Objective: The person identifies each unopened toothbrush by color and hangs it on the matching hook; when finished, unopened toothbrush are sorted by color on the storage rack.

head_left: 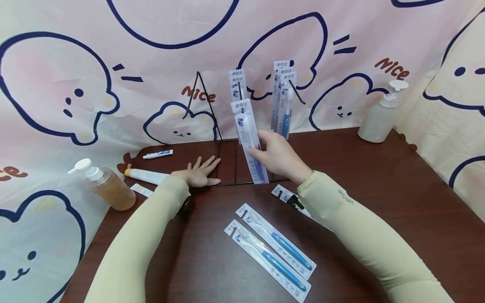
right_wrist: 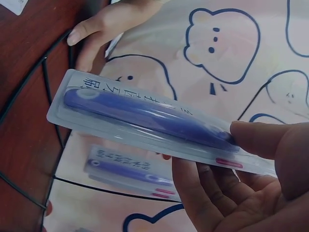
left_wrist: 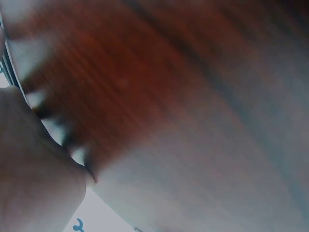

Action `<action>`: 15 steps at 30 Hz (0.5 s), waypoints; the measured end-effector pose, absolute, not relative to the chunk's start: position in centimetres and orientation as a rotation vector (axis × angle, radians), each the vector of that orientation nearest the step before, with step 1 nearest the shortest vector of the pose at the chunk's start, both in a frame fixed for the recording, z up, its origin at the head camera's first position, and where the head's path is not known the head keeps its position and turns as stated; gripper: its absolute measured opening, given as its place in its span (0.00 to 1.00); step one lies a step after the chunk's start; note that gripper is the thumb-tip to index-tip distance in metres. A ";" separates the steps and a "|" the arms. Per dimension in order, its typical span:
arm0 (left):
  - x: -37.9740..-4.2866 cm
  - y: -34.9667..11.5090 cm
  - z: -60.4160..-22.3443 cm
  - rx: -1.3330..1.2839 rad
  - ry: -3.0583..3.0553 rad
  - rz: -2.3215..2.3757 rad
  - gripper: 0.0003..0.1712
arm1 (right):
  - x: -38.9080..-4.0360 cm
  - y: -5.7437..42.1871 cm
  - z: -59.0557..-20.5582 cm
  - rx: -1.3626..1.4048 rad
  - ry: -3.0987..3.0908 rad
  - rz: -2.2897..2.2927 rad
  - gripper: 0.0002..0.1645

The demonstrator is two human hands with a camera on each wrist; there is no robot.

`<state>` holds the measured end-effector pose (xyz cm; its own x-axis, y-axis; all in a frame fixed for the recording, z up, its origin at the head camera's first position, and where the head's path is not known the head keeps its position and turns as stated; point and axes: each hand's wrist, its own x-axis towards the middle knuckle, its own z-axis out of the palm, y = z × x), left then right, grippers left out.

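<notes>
Purple-handled toothbrush in long clear plastic pack [head_left: 248, 134] | right hand [head_left: 278, 153] pinches it | left hand [head_left: 198, 172] spread wide | slow — keep straight with thin black wire hook [head_left: 240, 90]

Pinches a packaged toothbrush [right_wrist: 145, 117] between thumb [right_wrist: 260, 137] and fingers [right_wrist: 189, 193], purple-handled under clear plastic, backed by pale card with dark lettering. Holds it slightly off upright, header [head_left: 240, 106] uppermost and leaning left in the head view, in front of a thin black wire rack [head_left: 235, 163] with its base flat on the desk [head_left: 212, 252] and hooks [head_left: 297, 93] jutting forward.
</notes>
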<state>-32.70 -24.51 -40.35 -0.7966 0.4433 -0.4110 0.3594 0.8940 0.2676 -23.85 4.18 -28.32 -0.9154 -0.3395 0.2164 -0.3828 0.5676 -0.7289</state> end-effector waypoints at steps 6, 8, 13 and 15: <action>-32.8 -24.5 -40.6 0.586 2.596 0.234 0.49 | -26.4 3.5 -29.0 0.603 -2.728 1.297 0.25; -32.9 -24.6 -40.7 0.590 2.606 0.228 0.49 | -27.3 3.2 -29.1 0.601 -2.709 1.327 0.24; -32.7 -24.5 -40.7 0.581 2.617 0.224 0.49 | -29.0 2.3 -29.2 0.569 -2.679 1.384 0.21; -32.6 -24.4 -40.6 0.573 2.618 0.224 0.49 | -29.6 2.0 -29.3 0.550 -2.679 1.409 0.21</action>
